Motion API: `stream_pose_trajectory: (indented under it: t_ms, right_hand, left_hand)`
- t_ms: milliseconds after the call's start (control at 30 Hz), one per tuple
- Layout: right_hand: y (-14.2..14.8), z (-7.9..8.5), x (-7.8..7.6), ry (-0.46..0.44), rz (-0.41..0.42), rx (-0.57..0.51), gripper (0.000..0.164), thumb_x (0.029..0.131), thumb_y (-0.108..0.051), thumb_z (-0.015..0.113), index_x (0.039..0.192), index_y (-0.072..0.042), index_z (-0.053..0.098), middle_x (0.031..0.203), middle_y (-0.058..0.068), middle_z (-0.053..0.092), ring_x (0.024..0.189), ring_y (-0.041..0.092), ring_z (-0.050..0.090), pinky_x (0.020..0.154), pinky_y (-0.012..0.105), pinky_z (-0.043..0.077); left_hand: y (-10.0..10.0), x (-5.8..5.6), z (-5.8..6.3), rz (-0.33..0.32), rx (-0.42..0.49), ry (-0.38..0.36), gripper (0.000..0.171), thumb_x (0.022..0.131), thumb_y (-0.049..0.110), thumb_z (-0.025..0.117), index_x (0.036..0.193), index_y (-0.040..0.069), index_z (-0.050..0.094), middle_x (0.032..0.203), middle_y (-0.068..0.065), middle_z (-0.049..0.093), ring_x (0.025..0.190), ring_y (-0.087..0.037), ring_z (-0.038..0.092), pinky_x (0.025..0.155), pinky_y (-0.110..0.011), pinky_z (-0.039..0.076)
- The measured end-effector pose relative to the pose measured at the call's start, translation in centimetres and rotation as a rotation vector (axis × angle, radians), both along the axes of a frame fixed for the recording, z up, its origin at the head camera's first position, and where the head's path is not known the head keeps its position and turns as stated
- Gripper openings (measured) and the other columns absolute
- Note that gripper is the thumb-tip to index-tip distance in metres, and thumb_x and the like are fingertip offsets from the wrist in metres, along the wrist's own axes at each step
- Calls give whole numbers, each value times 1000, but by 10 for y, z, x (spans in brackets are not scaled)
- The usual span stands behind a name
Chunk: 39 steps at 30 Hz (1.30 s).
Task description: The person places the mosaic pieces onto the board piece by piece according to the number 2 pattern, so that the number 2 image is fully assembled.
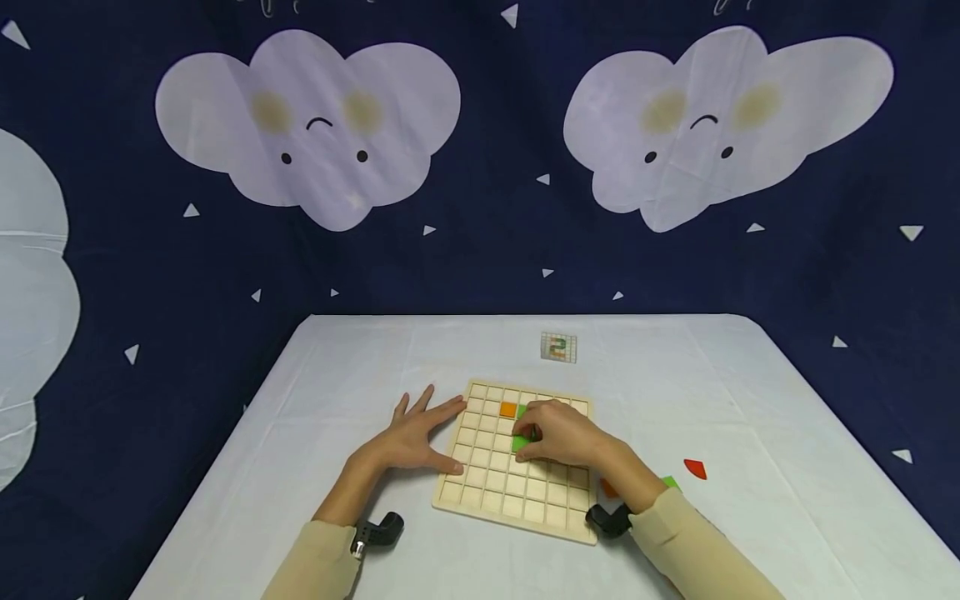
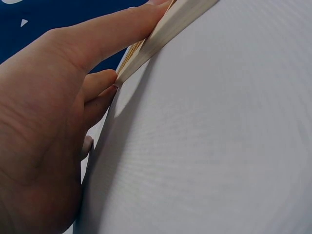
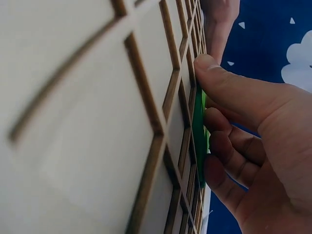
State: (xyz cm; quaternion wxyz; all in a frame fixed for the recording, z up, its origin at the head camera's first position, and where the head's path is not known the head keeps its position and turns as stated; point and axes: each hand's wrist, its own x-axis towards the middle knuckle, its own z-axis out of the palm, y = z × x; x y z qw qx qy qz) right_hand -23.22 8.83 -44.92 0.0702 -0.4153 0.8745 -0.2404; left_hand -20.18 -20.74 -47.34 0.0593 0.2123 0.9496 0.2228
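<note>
A pale wooden grid board (image 1: 491,502) lies on the white table, slightly turned. Fingers spread, the left hand (image 1: 408,440) rests by its left edge, thumb and index fingertip touching the rim; the left wrist view shows this contact at the board's side (image 2: 161,43). Over the upper middle of the grid, the right hand (image 1: 568,433) bends its fingers and thumb about a dark green piece (image 3: 198,131), partly hidden by them. A bright green tile (image 1: 520,443) sits in a cell just under that hand. An orange tile (image 1: 507,409) and another green tile (image 1: 522,411) lie farther up.
Behind the board lies a small card (image 1: 558,347) with a coloured figure on a grid. Right of the board are a red quarter-round piece (image 1: 695,469), a green piece (image 1: 670,482) and an orange-red piece (image 1: 608,489), the latter two partly covered by the right arm.
</note>
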Motion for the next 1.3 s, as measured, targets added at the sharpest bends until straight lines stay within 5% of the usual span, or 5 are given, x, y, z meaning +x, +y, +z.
stream_pose_trajectory:
  t_ms: [667, 1300]
  right_hand:
    - [24, 2, 4, -18, -90, -84, 30, 81, -39, 77, 102, -18, 74, 89, -11, 61, 75, 6, 54, 65, 25, 48]
    - [70, 11, 8, -38, -181, -128, 20, 86, -22, 74, 104, -14, 73, 86, -14, 61, 73, 7, 56, 59, 26, 49]
  left_hand:
    - [2, -2, 1, 3, -14, -8, 110, 59, 76, 71, 151, 29, 32, 154, 15, 25, 145, -28, -2, 110, -56, -10]
    - [0, -1, 1, 6, -14, -8, 111, 59, 78, 70, 151, 29, 33, 154, 14, 25, 145, -29, -2, 110, -56, -10]
